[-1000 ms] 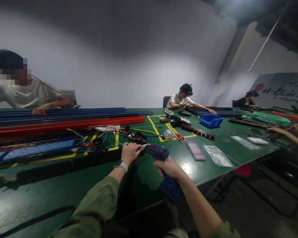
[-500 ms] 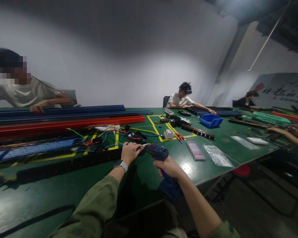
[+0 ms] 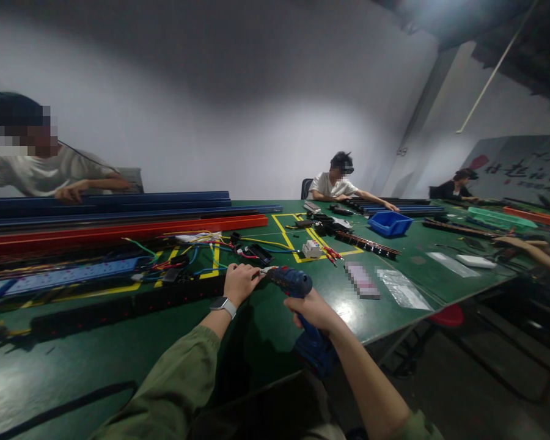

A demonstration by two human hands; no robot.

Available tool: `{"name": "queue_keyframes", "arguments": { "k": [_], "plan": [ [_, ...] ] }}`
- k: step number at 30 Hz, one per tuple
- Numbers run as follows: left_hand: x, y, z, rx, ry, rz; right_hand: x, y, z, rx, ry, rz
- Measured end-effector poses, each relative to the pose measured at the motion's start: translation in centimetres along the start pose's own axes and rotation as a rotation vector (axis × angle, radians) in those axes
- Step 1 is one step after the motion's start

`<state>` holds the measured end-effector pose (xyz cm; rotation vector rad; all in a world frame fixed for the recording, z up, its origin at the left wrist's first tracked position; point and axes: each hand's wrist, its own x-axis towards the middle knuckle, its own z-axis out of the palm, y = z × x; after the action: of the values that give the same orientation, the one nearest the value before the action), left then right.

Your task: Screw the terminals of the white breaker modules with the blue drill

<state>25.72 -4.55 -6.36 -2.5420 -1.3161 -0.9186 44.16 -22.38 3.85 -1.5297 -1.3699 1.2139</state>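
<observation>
My right hand [image 3: 309,308] is wrapped round the grip of a blue cordless drill [image 3: 291,280], whose nose points left. At the drill's tip, the fingers of my left hand [image 3: 241,284] close over the right end of a long black strip [image 3: 178,296] with small red marks. The exact contact between bit, fingertips and strip end is hidden by the fingers. A grey-white watch is on my left wrist. Just beyond my left hand lie coloured wires [image 3: 197,253] with small black parts.
Red [image 3: 211,223] and blue rails lie across the back left. A white breaker-like block [image 3: 311,249], blue bin [image 3: 389,223], plastic bag [image 3: 403,289] and blurred flat object [image 3: 361,281] stand to the right. Several co-workers sit around the green table [image 3: 266,342].
Hardly anything differs. Both my hands and the drill stay in the same place at the strip's end; a co-worker's arm at the far right has shifted slightly.
</observation>
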Motion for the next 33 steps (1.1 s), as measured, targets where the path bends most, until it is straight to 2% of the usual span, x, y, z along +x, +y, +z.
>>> {"name": "queue_keyframes", "arguments": {
  "k": [33],
  "plan": [
    [-0.06,-0.19,0.24,0.003,-0.009,-0.003,-0.10,-0.04,0.07,0.015,0.013,-0.001]
  ]
}}
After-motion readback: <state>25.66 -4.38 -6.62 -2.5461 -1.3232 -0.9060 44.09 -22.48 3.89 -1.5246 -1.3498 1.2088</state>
